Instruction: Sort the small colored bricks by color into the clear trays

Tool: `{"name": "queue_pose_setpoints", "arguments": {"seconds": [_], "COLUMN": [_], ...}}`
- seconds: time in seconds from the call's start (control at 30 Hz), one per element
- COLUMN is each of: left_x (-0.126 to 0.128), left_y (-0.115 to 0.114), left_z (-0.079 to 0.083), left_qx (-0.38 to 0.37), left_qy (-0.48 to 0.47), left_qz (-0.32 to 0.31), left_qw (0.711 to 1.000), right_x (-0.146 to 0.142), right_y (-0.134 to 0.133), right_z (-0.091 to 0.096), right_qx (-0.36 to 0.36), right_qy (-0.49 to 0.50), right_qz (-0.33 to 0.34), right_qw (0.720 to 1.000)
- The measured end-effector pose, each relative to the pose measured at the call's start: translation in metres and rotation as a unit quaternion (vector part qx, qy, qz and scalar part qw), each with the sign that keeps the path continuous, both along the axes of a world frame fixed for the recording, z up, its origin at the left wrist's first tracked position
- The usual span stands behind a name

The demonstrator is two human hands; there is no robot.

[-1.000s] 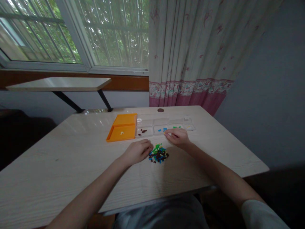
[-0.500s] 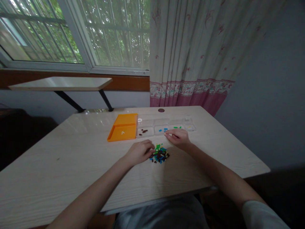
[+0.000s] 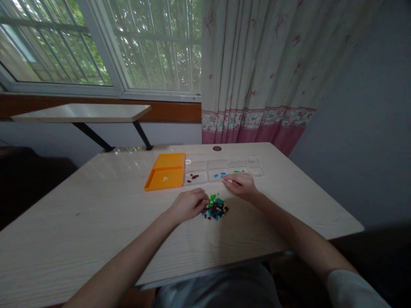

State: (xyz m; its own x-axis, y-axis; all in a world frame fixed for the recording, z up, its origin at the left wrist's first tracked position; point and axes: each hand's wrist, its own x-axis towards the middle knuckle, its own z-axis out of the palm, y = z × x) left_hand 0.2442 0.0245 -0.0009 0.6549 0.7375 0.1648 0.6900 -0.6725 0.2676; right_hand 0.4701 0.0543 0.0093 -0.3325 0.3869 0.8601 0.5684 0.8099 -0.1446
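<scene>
A pile of small building bricks [image 3: 215, 208], in brown, blue, green and pale yellow, lies on the table near the middle. My left hand [image 3: 190, 203] rests at the pile's left side, its fingers curled with the tips partly hidden against the bricks. Between the thumb and fingers of my right hand [image 3: 240, 185] is a tiny pale yellow brick [image 3: 222, 180], held at the front edge of the clear compartment tray [image 3: 205, 181]. In the tray's front row lie brown bricks [image 3: 194, 176], blue bricks [image 3: 215, 175], green bricks [image 3: 236, 171] and a yellow piece [image 3: 255, 170], each colour in its own compartment.
An orange tray [image 3: 157, 185] with a few white pieces [image 3: 165, 179] adjoins the clear tray on the left. A raised shelf [image 3: 96, 112] on black legs stands at the back left. A round dark cap [image 3: 217, 148] sits near the table's rear edge, before the curtain [image 3: 250, 85].
</scene>
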Motion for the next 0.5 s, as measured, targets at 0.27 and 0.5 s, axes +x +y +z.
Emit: {"name": "queue_pose_setpoints", "arguments": {"seconds": [0.27,0.5], "left_x": [0.001,0.001], "left_y": [0.0,0.001], "left_z": [-0.001,-0.002], "left_qx": [-0.006,-0.009], "left_qy": [-0.004,-0.013], "left_qz": [0.004,0.004], "left_qw": [1.0,1.0], "right_x": [0.022,0.097], "right_y": [0.009,0.047], "right_z": [0.016,0.025], "right_qx": [-0.044,-0.26], "right_qy": [-0.118,-0.187], "right_qz": [-0.015,-0.183], "right_qw": [0.992,0.929]}}
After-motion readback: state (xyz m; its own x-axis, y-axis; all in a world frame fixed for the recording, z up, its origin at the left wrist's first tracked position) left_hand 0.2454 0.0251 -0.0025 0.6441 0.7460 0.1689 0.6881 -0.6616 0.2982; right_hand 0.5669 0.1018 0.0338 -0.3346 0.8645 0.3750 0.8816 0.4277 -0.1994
